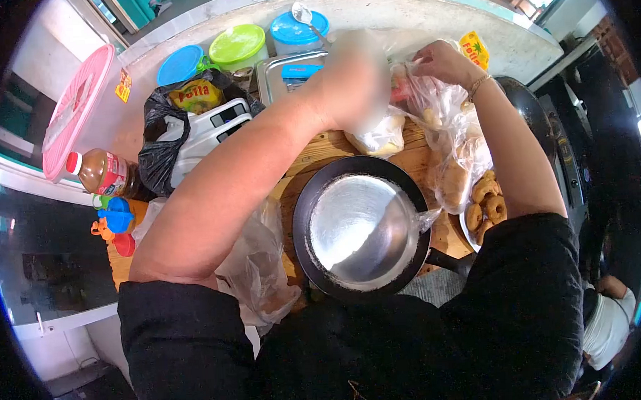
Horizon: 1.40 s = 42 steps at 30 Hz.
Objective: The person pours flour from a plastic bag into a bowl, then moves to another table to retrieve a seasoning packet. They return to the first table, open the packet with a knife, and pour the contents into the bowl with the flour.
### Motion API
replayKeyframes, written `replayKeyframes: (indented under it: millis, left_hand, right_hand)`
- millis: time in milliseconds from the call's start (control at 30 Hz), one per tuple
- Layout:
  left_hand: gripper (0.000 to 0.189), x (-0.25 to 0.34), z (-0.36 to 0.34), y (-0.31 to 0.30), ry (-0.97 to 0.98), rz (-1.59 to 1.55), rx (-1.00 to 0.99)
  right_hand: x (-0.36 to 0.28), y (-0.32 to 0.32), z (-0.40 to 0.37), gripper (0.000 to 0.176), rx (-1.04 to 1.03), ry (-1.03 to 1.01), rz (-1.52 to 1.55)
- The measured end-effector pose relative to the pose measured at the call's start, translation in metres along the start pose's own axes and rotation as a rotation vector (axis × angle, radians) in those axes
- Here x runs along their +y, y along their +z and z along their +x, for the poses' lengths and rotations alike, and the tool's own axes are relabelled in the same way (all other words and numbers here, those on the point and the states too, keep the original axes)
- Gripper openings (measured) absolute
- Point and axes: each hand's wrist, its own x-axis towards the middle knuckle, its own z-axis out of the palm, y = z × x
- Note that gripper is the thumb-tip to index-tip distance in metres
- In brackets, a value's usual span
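Note:
My left hand (pixel 354 80) reaches to the back of the wooden table, beside a white plastic-wrapped bundle (pixel 378 134). A blur covers the hand, so its fingers and anything in them are hidden. At the back right, my right hand (pixel 445 62) has its fingers closed on the top of a clear plastic bag (pixel 434 98). Something red shows through the plastic, and bread rolls (pixel 454 176) lie in clear plastic below. Between my arms stands a black-rimmed frying pan (pixel 361 234) with a shiny bare bottom, its handle pointing lower right.
A plate of ring doughnuts (pixel 494 207) stands right of the pan. At left are a black bag (pixel 157 146) with a white container, a bottle (pixel 108 173) and crumpled plastic (pixel 255 267). Lidded tubs (pixel 238 45) and a metal tray (pixel 269 77) line the back wall. Another person (pixel 608 323) is at lower right.

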Motion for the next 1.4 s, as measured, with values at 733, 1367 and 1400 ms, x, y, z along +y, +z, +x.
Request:
replayKeyframes:
  millis: [733,1367,1400]
  left_hand:
    - [0.02,0.014,0.012,0.007,-0.069,-0.082,-0.079]
    - [0.028,0.016,0.004,0.009,-0.14,-0.046,-0.132]
    - [0.03,0.015,0.003,0.01,-0.158,-0.057,-0.128]
  right_hand:
    - [0.009,0.024,-0.024,0.024,-0.232,0.376,0.709]
    - [0.001,-0.027,-0.036,0.021,-0.088,0.238,0.539]
    - [-0.002,-0.036,-0.044,0.02,-0.055,0.205,0.592]
